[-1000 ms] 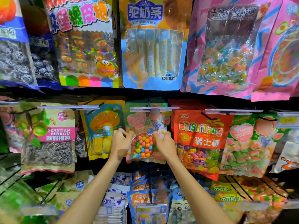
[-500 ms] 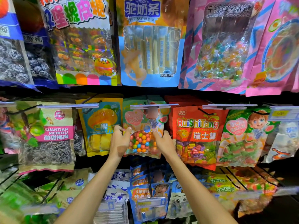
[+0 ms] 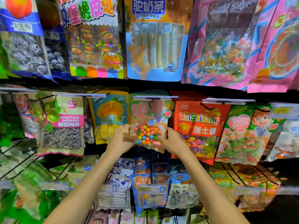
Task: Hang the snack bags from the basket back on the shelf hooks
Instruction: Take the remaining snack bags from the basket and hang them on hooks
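My left hand [image 3: 120, 139] and right hand [image 3: 174, 143] pinch the candy bag [image 3: 148, 125] by its sides (fingers curled on it), under the price strip [image 3: 155, 98].

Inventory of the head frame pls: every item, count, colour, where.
candy-ball bag: 1, pastel with multicoloured balls, middle row centre
RuiShiTang bag: 1, red, just right of it
watermelon-candy bag: 1, green, further right
mango bag: 1, yellow and teal, left of centre
Suantian Meirou bag: 1, beige with pink band, middle row left
dried-plum bags: 2 visible, blue, top row left
gummy bag: 1, multicoloured, top row
milk-stick bag: 1, orange and blue, top centre
pink candy bags: at least 2, pink, top right
lower-row bags: several, mostly blue and white, count unclear
left hand: 1, grips the candy-ball bag's left edge
right hand: 1, grips its right edge
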